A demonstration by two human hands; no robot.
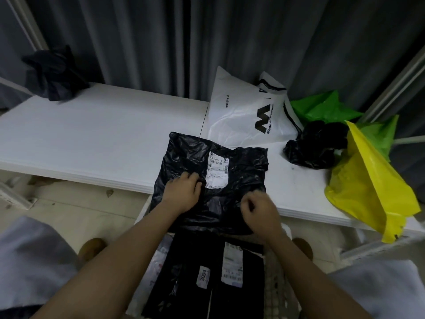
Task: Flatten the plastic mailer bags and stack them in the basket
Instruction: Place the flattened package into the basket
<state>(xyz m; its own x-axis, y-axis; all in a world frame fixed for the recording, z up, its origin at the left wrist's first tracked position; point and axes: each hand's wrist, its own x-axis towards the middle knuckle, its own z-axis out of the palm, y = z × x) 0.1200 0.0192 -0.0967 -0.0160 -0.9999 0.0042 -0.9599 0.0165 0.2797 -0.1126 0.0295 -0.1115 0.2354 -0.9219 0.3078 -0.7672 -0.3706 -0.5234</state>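
Grey curtains back a white bench (92,134) where a black mailer bag (230,162) lies at the near edge. Left hand (184,192) rests on it, fingers bent; right hand (257,210) pinches its plastic. Below, black bags (207,272) already lie stacked in the basket (276,284). White (241,111), green (322,107), yellow (368,180) and crumpled black bags (315,143) remain. Forearms hide most of the basket.

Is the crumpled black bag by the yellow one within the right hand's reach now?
Probably yes: bare table lies between the right hand and the crumpled black bag, but that hand grips the black mailer.
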